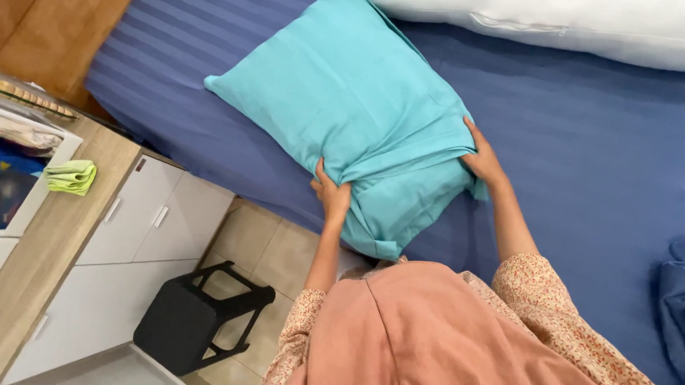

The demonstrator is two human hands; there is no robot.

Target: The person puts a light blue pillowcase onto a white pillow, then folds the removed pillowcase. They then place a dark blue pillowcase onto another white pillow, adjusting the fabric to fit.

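Note:
A pillow in a turquoise pillowcase (339, 92) lies on a bed with a dark blue striped sheet (590, 165). My left hand (332, 193) grips the bunched open end of the case at its near left side. On the right side of that same end, my right hand (483, 156) presses and holds the fabric. The cloth is gathered in folds between both hands, and its loose end hangs over the edge of the bed.
A white pillow (581, 26) lies along the bed's far edge. Crumpled dark blue cloth (684, 300) sits at the right. Left of the bed stands a wooden-topped white cabinet (125, 229) with a folded green cloth (72, 176), and a black stool (198, 317) on the tiled floor.

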